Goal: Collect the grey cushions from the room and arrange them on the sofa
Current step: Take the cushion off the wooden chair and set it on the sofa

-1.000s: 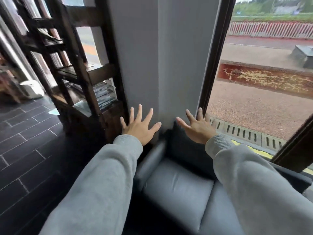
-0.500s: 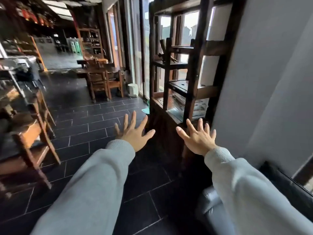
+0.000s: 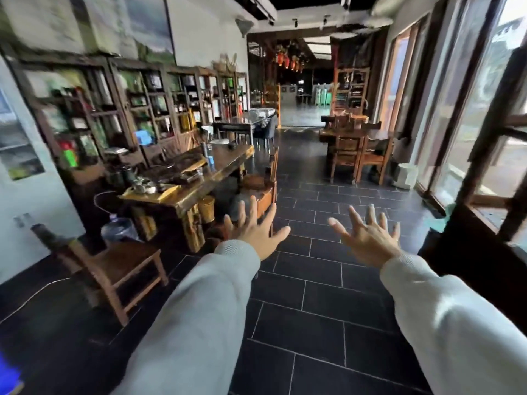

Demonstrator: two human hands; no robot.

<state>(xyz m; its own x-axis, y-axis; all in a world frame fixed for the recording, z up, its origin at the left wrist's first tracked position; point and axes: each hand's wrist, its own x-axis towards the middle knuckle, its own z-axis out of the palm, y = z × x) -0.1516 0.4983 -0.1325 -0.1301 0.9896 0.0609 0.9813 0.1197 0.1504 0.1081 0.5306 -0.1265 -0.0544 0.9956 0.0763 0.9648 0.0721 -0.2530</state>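
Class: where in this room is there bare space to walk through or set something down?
Free: the dark tiled floor between the long wooden tea table and the tall glass windows. Crowded: the table's near end, covered with teaware.

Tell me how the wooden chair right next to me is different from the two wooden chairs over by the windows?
The near chair stands alone on the dark floor, apart from the long table; the two far chairs stand side by side, pushed up to their own table. The near chair shows its bare seat; the far chairs show mostly their backs. The near chair looks dark brown, the far ones more orange. All are wooden and unoccupied.
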